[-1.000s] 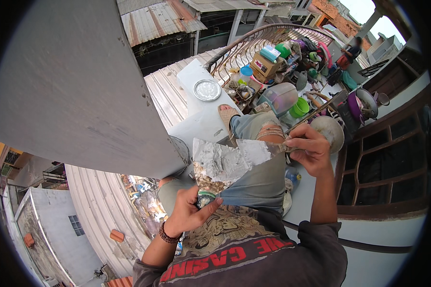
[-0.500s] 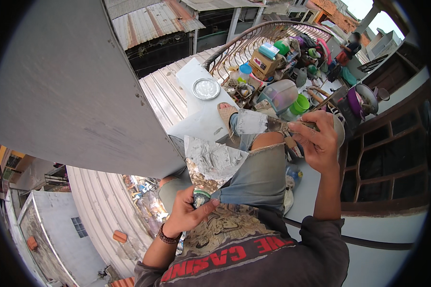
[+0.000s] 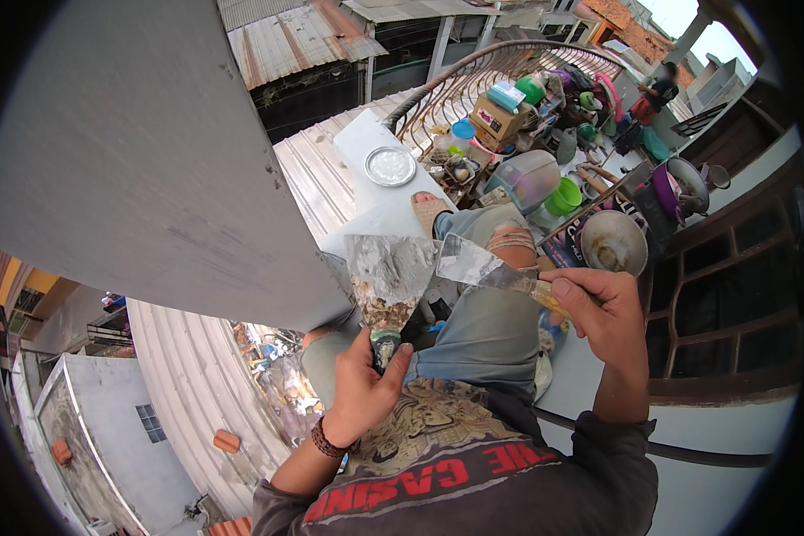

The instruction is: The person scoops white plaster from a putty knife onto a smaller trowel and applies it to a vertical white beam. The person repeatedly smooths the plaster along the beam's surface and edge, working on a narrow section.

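My left hand (image 3: 366, 393) is closed around the dark handle of a wide putty knife (image 3: 386, 313). Its blade points away from me and carries pale grey filler, with brownish crust nearer the handle. In my right hand (image 3: 606, 313), thumb and fingers pinch the wooden handle of a narrower putty knife (image 3: 487, 268), whose smeared blade points left. The tip of that blade lies at the right edge of the wide blade; I cannot tell whether they touch. Both tools are over my bent legs. A smooth grey curved surface (image 3: 152, 179) rises close on the left.
A round metal lid (image 3: 389, 166) lies on a white board (image 3: 357, 192) ahead, by my sandalled foot. Household goods, including a cardboard box (image 3: 496, 118) and a green bucket (image 3: 563, 196), crowd the curved railing (image 3: 473, 55). A dirty pail (image 3: 614, 243) stands right. Another person (image 3: 659, 94) stands far back.
My right hand has come down, and its knife now slants beside the wide blade. My left hand has raised and turned the wide putty knife; the filler on it looks thinner and more spread.
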Demonstrator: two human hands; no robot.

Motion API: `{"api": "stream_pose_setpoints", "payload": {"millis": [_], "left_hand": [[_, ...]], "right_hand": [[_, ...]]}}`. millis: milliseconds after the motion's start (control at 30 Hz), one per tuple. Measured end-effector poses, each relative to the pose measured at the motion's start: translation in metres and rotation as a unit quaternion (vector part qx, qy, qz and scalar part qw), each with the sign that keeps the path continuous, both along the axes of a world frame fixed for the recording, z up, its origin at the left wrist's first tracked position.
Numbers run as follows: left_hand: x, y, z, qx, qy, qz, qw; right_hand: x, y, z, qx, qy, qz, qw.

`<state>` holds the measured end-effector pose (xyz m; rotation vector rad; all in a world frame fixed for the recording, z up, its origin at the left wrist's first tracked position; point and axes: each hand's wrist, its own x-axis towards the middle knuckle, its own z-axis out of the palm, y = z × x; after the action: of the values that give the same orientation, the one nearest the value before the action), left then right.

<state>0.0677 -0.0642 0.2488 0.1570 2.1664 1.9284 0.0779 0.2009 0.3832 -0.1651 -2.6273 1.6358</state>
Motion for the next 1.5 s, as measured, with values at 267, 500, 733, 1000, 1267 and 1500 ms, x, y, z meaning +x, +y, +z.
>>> {"api": "stream_pose_setpoints", "payload": {"millis": [267, 500, 733, 1000, 1267, 1500], "left_hand": [[0.001, 0.001, 0.018, -0.040, 0.070, 0.044, 0.996], [-0.004, 0.000, 0.009, -0.119, 0.195, 0.041, 0.973], [-0.003, 0.005, 0.011, -0.186, 0.073, 0.029, 0.979], [-0.006, 0.020, -0.001, -0.188, 0.181, 0.060, 0.964], [-0.003, 0.023, -0.016, -0.199, 0.123, 0.039, 0.971], [-0.005, 0.022, -0.021, -0.206, 0.124, 0.028, 0.970]], "right_hand": [[-0.022, 0.030, -0.041, -0.183, -0.101, 0.006, 0.978], [-0.018, 0.003, -0.036, -0.020, -0.003, 0.016, 1.000], [-0.012, -0.037, -0.009, 0.215, 0.206, 0.052, 0.953], [-0.004, -0.055, -0.010, 0.333, 0.242, 0.048, 0.910], [-0.009, -0.052, -0.028, 0.298, 0.215, 0.061, 0.928], [-0.016, -0.049, -0.032, 0.295, 0.201, 0.085, 0.930]]}}
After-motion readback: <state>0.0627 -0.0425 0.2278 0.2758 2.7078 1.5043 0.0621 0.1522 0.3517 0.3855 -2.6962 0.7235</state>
